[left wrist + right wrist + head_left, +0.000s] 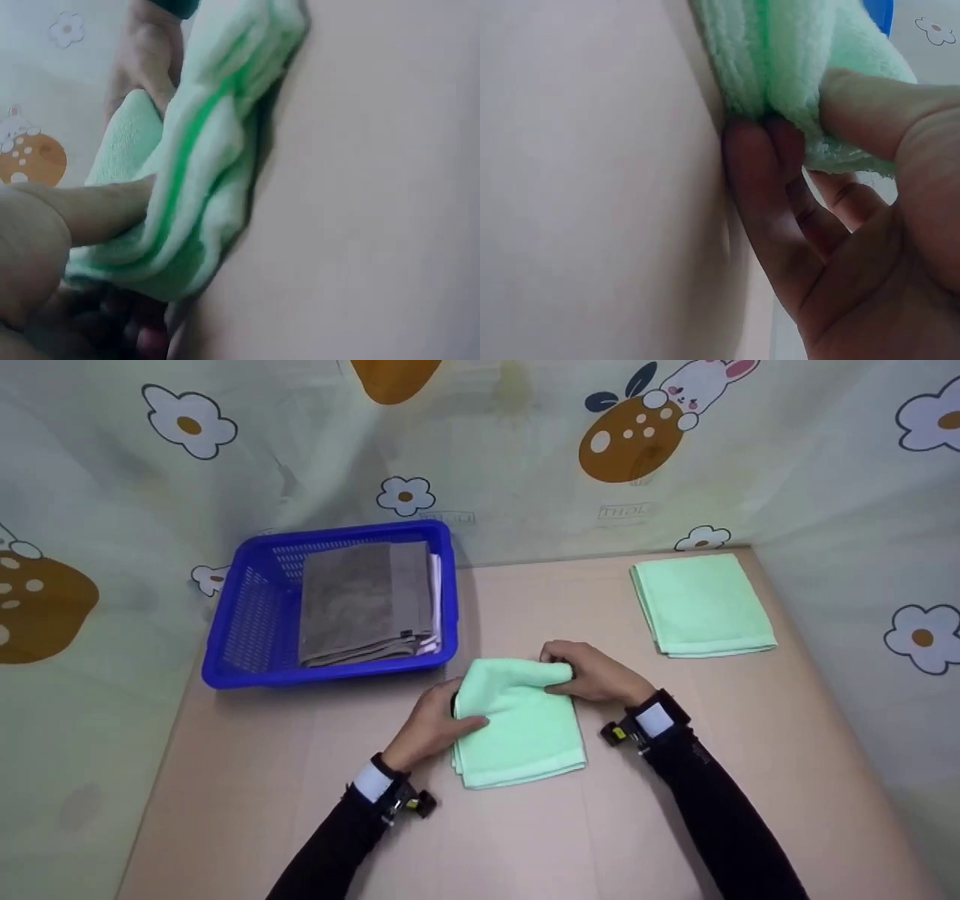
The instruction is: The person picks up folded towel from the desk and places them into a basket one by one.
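A folded mint-green towel [521,735] lies in the middle of the table, its far edge lifted and creased. My left hand [435,724] grips its left side, thumb on top and fingers underneath; the left wrist view shows the thumb [105,214] pressed against the stacked layers. At the far right corner my right hand [596,671] pinches the towel between thumb and fingers. In the right wrist view, the fingertips [750,150] sit at the bottom of the layers, close over the table, with the thumb [862,105] on the opposite face.
A blue plastic basket [330,679] stands at the back left, holding a folded grey towel [349,600] and something white beside it. Another folded green towel [709,604] lies at the back right. Patterned sheeting [517,457] hangs behind and along both sides.
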`<state>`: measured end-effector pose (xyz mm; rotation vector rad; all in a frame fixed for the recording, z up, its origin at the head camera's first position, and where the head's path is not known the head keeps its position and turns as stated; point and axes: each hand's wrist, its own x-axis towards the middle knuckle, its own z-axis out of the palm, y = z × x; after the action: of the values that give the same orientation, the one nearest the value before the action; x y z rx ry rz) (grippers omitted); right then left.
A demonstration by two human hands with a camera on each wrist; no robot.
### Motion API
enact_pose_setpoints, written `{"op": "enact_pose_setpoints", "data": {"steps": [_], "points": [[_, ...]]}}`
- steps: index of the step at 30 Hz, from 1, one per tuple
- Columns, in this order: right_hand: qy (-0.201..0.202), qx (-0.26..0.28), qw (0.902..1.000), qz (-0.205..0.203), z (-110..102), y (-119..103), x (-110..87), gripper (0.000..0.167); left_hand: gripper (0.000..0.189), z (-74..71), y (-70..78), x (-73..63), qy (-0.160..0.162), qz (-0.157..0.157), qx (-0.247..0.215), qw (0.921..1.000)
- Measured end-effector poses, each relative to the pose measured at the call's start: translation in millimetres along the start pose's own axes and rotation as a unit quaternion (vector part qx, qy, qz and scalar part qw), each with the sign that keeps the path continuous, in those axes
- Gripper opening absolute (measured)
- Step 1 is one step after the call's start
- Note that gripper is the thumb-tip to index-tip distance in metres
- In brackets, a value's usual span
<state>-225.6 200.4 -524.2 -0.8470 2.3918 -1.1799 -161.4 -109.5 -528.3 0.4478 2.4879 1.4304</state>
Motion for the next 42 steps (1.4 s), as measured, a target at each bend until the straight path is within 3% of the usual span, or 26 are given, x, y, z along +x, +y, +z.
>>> {"op": "enact_pose_setpoints", "data": {"steps": [3,7,11,15,19,23,29,33,37,42], "points": [[0.0,-0.005,0.9982,0.06,-4,-3,-3.4,0.04,0.057,-0.2,-1.6,1.5,-0.014,0.019,-0.015,0.9996],[-0.023,-0.033,0.9909,0.129,-8,-8,-5.4,0.058,0.058,-2.0,-2.3,2.6,-0.009,0.008,-0.014,0.9998],[-0.038,-0.03,0.9914,0.121,-9,-10,-6.5,0.045,0.054,-1.8,-4.5,3.2,-0.003,-0.022,-0.035,0.9992],[-0.028,0.022,0.9946,0.098,-10,-8,-7.6,0.035,0.048,-1.2,-6.9,4.5,0.003,-0.043,-0.045,0.9981],[-0.043,0.097,0.9875,0.117,-10,-7,-8.8,0.047,0.056,-5.8,-4.9,4.1,-0.033,-0.051,-0.059,0.9964],[-0.063,0.103,0.983,0.139,-11,-3,-9.6,0.066,0.066,-14.2,-2.1,2.7,-0.092,-0.069,-0.097,0.9886],[-0.089,0.058,0.9839,0.144,-13,0,-9.1,0.076,0.042,-19.8,-1.8,2.1,-0.085,-0.105,-0.063,0.9888],[-0.093,0.034,0.9844,0.145,-16,-5,-10.6,0.071,0.034,-19.5,3.5,0.4,-0.086,-0.079,-0.026,0.9928],[-0.088,0.014,0.9867,0.135,-26,-19,-16.3,0.063,0.044,-20.3,18.5,-6.6,-0.086,-0.035,0.02,0.9955],[-0.083,0.057,0.9881,0.116,-41,-45,-30.2,0.057,0.051,-28.0,44.0,-16.9,-0.078,-0.006,0.051,0.9956]]}}
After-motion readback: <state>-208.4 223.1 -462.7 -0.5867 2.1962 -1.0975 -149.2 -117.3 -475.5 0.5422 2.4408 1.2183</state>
